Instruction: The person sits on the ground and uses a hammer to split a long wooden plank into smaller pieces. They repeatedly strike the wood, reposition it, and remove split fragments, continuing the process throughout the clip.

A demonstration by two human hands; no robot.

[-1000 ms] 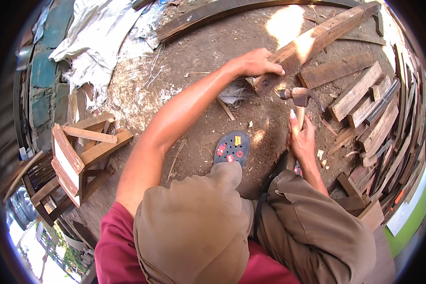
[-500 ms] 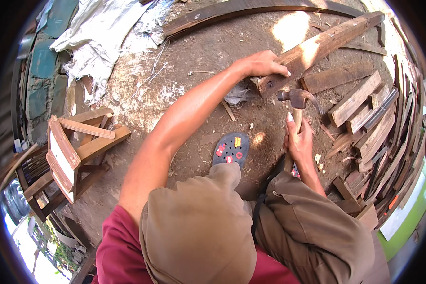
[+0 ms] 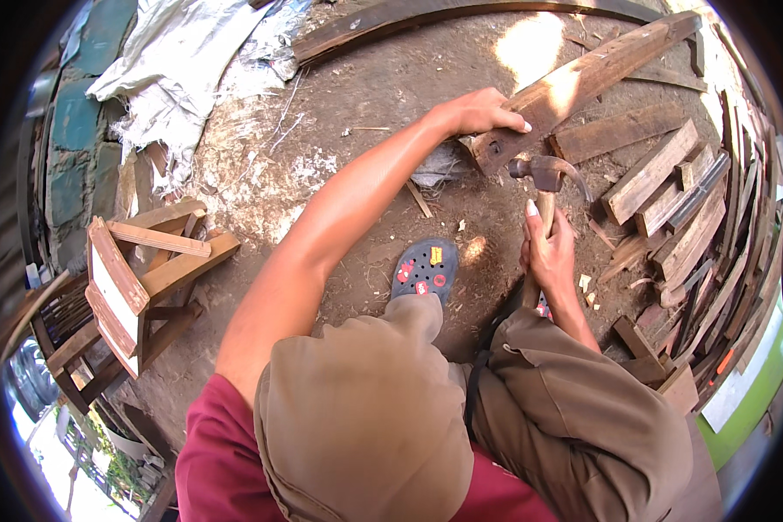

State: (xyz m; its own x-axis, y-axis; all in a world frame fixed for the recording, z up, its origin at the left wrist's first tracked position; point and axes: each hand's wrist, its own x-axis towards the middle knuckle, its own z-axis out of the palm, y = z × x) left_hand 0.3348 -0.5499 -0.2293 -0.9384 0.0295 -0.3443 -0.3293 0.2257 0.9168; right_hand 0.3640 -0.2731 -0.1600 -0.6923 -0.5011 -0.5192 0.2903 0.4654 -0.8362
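Observation:
My left hand [image 3: 483,113] grips the near end of a long wooden beam [image 3: 574,87], thumb along its edge and the other fingers hidden on its far side. The beam runs away to the upper right, and its near end face shows a dark hole. In my right hand [image 3: 550,248] is a claw hammer [image 3: 548,177], held by its wooden handle with the thumb stretched along it. The hammer's rusty head is close to the beam's near end, its claw turned to the right. Whether head and beam touch, I cannot tell.
Short wood blocks [image 3: 651,170] lie right of the hammer, beside a stack of planks [image 3: 748,252]. Another long beam [image 3: 391,24] lies at the far side. A wooden frame [image 3: 161,270] stands at left, below white sheeting [image 3: 161,74]. My clog [image 3: 424,270] is on the dirt floor.
The beam's near end has turned slightly, showing more of its end face with the hole. The hammer has shifted only a little, and both hands keep their hold.

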